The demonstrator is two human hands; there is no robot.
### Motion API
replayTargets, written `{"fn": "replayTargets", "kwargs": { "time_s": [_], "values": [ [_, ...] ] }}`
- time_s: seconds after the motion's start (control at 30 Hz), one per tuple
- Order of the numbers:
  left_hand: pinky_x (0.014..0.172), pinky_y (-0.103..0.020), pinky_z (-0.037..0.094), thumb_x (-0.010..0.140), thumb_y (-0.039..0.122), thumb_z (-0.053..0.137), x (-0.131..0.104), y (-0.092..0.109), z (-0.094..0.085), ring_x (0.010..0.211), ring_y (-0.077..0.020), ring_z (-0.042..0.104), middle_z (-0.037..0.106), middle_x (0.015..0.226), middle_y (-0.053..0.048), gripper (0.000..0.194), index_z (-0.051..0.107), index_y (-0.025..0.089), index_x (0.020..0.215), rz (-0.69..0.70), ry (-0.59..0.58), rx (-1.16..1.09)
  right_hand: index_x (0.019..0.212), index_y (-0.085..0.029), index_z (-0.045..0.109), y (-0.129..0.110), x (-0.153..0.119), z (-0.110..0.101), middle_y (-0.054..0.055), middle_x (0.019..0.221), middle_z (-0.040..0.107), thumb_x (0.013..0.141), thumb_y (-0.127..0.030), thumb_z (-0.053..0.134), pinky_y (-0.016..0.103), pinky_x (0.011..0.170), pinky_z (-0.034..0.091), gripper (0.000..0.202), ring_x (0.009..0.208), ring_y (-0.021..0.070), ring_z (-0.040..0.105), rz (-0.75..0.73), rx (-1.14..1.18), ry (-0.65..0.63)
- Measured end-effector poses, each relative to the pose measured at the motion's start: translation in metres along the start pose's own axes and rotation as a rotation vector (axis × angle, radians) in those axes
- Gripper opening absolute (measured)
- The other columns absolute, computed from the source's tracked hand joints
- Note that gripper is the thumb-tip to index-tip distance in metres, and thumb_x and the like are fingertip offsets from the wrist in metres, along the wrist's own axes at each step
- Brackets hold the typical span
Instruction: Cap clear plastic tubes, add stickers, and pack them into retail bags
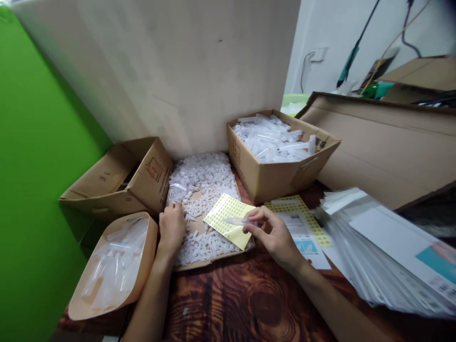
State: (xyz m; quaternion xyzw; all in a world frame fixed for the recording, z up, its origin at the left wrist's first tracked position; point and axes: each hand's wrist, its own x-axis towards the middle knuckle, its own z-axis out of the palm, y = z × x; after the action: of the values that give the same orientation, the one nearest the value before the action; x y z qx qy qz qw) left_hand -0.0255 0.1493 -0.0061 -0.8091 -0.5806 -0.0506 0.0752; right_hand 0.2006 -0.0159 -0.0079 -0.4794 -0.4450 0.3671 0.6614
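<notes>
My right hand (269, 232) pinches a slim translucent plastic tube with a tapered tip (235, 221), the tip pointing left. Right under the tube lies a yellow sheet of small round stickers (228, 216), which rests on top of a shallow cardboard tray (195, 228) spread with many small white plastic pieces (203, 171). At the tray's left side, my left hand (172, 227) is curled down among the white pieces; its fingertips are mostly hidden, and what they hold does not show. A small clear plastic bag (177, 191) lies just beyond it.
A peach-coloured bin (151, 247) of clear tubes stands at left, before an open carton (142, 190). Another carton (278, 178) full of tubes stands behind right. More sticker sheets (320, 232) and a stack of clear plastic sleeves (370, 251) lie on the wood-patterned table (228, 304).
</notes>
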Motion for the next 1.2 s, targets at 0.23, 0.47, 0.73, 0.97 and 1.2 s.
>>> {"fn": "replayTargets", "kwargs": {
  "time_s": [0.23,0.47,0.73,0.97,1.2],
  "values": [
    [0.088,-0.043,0.04,0.097,0.029,0.048,0.0,0.006,-0.001,0.107,-0.0335,0.061,0.069,0.109,-0.018,0.025,0.065,0.011,0.1,0.004,0.04,-0.002,0.083,-0.02,0.057,0.003,0.0,0.002,0.002,0.093,0.059,0.082,-0.035,0.076,0.029,0.07,0.05,0.024,0.077,0.0155,0.061,0.001,0.025,-0.025],
    [0.087,-0.042,0.039,0.099,0.024,0.04,0.0,-0.001,0.0,0.099,-0.0312,0.065,0.073,0.099,-0.015,0.028,0.065,0.013,0.094,0.051,0.075,-0.036,0.077,-0.02,0.056,0.007,0.001,0.004,0.004,0.095,0.062,0.079,-0.026,0.073,0.029,0.074,0.045,0.018,0.086,0.0178,0.06,-0.031,-0.07,0.014],
    [0.087,-0.043,0.039,0.098,0.023,0.047,-0.001,-0.005,0.013,0.111,-0.0313,0.06,0.067,0.116,-0.014,0.027,0.066,0.016,0.115,0.081,0.075,-0.118,0.076,-0.019,0.057,0.01,0.001,0.005,0.005,0.096,0.062,0.08,-0.025,0.072,0.031,0.074,0.044,0.017,0.086,0.0191,0.06,0.004,-0.073,-0.002],
    [0.097,-0.047,0.038,0.095,0.023,0.055,-0.005,-0.001,0.011,0.106,-0.0297,0.064,0.072,0.108,-0.011,0.015,0.066,0.016,0.103,0.104,0.232,-0.417,0.076,-0.02,0.056,0.013,0.001,0.003,0.004,0.096,0.061,0.082,-0.023,0.071,0.029,0.072,0.044,0.016,0.087,0.0188,0.06,-0.021,-0.116,0.01],
    [0.082,-0.029,0.051,0.098,0.03,0.057,-0.037,0.039,-0.002,0.093,-0.0184,0.068,0.073,0.099,-0.006,0.018,0.069,0.019,0.106,0.599,0.011,-1.101,0.077,-0.02,0.057,0.01,0.0,0.0,0.005,0.097,0.063,0.087,-0.014,0.065,0.03,0.079,0.045,0.014,0.091,0.0194,0.061,-0.167,-0.322,-0.034]
  ]
}}
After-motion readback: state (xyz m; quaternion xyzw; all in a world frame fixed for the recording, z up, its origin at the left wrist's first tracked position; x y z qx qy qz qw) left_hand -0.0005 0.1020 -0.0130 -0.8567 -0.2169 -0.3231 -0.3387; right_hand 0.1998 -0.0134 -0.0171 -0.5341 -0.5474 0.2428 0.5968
